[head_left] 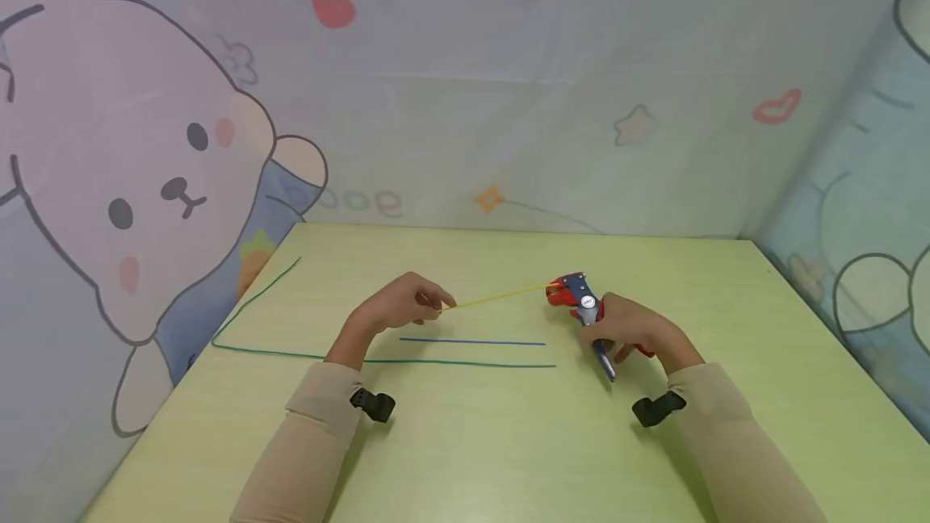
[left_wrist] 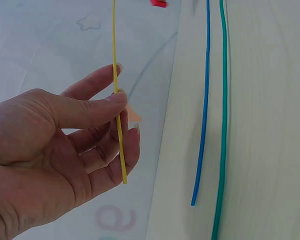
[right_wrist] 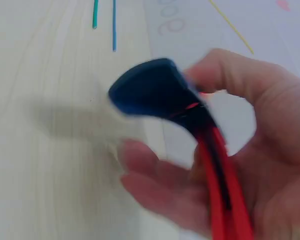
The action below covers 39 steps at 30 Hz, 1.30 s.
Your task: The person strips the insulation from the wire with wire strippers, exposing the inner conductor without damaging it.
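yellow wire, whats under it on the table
Bare green table lies under the yellow wire, held up between left hand and stripper. Its tip inside the stripper is hidden.

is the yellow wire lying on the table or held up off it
Held up: the left hand pinches one end of the yellow wire, and its other end sits in the wire stripper.

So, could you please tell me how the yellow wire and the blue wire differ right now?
The yellow wire is lifted off the table, pinched by the left hand at one end, its other end at the head of the red stripper gripped by the right hand; the blue wire lies flat on the table, untouched. They differ in colour. Both are thin and straight.
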Tool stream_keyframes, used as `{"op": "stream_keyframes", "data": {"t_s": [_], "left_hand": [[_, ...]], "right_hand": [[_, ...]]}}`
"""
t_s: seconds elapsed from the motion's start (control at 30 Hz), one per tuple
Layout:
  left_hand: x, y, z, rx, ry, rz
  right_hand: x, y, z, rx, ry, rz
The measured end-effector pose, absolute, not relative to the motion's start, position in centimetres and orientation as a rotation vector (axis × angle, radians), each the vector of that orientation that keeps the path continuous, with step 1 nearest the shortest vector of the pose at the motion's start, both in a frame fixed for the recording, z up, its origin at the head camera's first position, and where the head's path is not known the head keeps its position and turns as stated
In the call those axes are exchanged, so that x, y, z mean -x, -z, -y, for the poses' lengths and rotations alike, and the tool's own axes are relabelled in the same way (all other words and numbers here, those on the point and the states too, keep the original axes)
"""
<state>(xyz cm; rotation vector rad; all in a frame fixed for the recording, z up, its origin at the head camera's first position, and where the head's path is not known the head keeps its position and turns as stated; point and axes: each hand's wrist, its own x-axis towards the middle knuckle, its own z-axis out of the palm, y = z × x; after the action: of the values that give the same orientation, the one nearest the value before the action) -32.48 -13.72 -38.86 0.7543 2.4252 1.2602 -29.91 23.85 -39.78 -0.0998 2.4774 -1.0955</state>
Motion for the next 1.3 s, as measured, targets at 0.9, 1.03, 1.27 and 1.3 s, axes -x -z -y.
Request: {"op": "stream_keyframes", "data": {"t_s": [0.9, 1.03, 1.27, 1.3], "left_hand": [[30.1, 33.7, 14.1, -0.953, -1.296, -2.730], [30.0, 33.5, 14.0, -0.943, -1.332, -2.734], [30.1, 33.6, 14.0, -0.919, -1.291, -2.766], [30.1, 33.6, 14.0, -0.918, -1.285, -2.768]], "right_hand": [[30.4, 40.1, -23.3, 0.935, 1.999, -1.438], [30.0, 39.8, -23.2, 0.947, 1.960, -1.594], [29.5, 39.6, -22.9, 0.945, 1.919, -1.659], [29.5, 39.6, -22.8, 0.943, 1.918, -1.663]]}}
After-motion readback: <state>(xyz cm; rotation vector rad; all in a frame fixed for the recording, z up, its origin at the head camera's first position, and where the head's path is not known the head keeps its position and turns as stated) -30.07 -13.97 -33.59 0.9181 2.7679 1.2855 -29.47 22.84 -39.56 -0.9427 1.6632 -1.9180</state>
